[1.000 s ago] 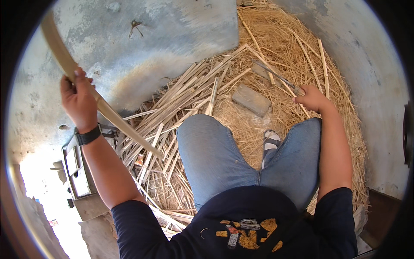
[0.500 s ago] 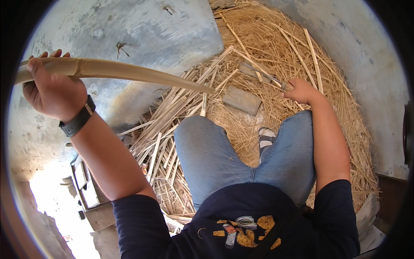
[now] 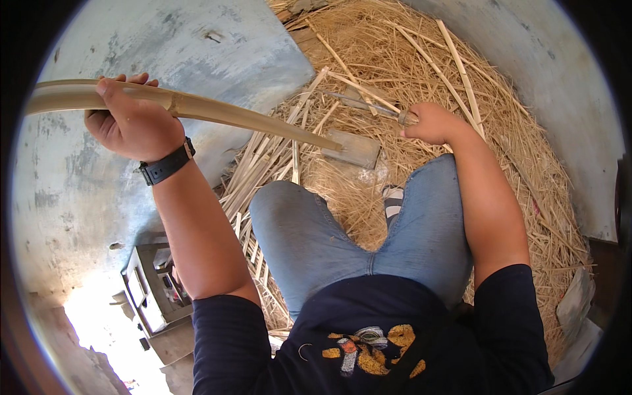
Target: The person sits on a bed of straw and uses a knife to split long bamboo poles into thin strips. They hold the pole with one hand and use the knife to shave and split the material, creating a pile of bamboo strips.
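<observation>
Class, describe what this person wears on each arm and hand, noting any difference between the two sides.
The left sleeve and right sleeve are short and dark navy. The left hand is gloveless, with a black strap around its wrist; no watch face is visible. The right hand is also gloveless, with nothing visible around its wrist.

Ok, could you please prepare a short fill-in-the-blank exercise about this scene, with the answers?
1. The left hand grips the long bamboo strip; the wristband on that side is ____.
2. The right hand grips a bladed tool that points toward the picture's ____ side.
3. The jeans are ____ in color.
Missing words: black; left; blue.
</observation>
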Demonstrator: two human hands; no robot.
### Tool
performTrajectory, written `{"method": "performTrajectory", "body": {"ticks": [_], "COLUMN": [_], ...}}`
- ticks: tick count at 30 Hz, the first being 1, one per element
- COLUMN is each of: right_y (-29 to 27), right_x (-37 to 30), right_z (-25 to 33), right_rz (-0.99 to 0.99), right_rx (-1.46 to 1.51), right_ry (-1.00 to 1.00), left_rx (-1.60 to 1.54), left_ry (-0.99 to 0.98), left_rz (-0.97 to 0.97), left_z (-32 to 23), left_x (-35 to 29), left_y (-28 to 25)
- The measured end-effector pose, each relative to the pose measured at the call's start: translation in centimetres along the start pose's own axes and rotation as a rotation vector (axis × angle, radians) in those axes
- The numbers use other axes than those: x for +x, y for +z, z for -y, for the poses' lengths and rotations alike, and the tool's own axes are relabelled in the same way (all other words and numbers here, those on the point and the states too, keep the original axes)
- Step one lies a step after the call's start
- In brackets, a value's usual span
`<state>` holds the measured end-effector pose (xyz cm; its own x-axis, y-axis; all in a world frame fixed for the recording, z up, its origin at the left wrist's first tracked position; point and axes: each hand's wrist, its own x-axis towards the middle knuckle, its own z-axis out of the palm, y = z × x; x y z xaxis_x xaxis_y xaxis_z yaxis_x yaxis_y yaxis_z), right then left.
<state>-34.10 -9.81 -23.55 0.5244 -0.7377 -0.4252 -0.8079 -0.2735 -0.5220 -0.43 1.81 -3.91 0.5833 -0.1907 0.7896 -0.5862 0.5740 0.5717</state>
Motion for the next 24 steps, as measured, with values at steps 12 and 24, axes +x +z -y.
{"method": "performTrajectory", "body": {"ticks": [12, 24], "right_y": [0.2, -1.0], "right_x": [-0.3, -1.6], "right_z": [-2.6, -0.5], "right_rz": [-0.081, -0.005], "right_rx": [0.025, 0.081], "right_ry": [-0.037, 0.050], "left_rx": [-0.064, -0.421], "left_ry": [-0.192, -0.324], "left_rz": [0.201, 0.405], "left_z": [-4.3, -5.6], "left_x": [1.8, 2.6], "left_y": [1.3, 0.6]}}
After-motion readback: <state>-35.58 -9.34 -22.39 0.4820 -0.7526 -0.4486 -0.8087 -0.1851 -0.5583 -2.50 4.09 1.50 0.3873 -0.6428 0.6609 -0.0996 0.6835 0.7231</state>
